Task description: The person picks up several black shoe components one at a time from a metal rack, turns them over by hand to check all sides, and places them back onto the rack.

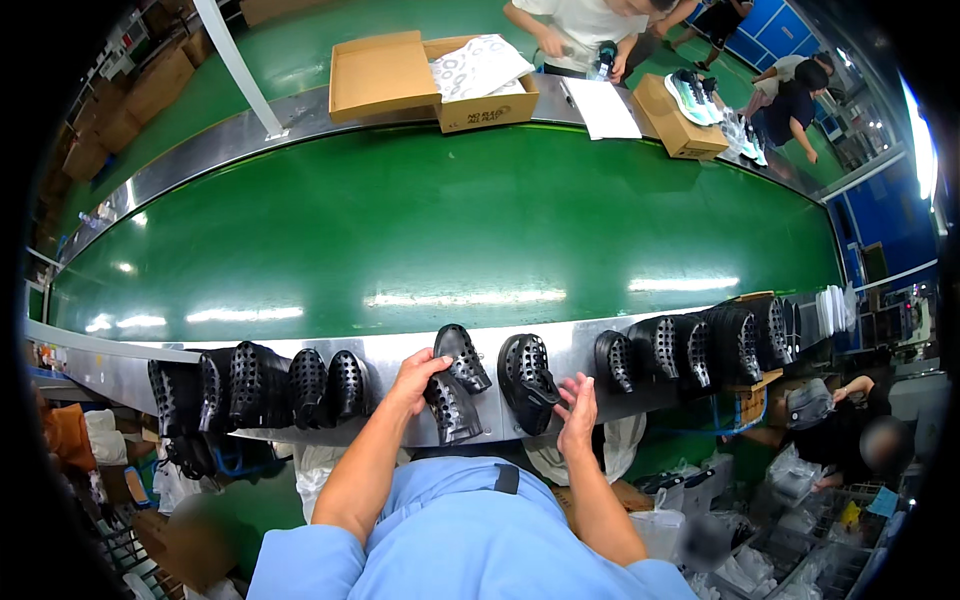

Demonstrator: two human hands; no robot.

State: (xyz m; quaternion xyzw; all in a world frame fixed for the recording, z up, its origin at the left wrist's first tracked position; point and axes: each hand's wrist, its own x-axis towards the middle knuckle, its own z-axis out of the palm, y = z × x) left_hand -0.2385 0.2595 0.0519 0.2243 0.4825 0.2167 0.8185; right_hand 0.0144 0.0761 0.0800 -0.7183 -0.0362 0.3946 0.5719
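My left hand is closed on a black shoe with round holes over its surface, at the steel ledge of the green conveyor. A second black holed piece, shorter and shiny, sits just below it against the same hand; whether the two are joined I cannot tell. To the right, a pair of black holed shoes stands close together on the ledge. Beside that pair is my right hand, open with fingers apart and nothing in it. Its fingertips come near the shoes' edge; contact is unclear.
More black holed shoes line the ledge at left and right. Across the green belt stand an open cardboard box with printed paper, white sheets, and a box bearing light sneakers. Co-workers stand beyond and at lower right.
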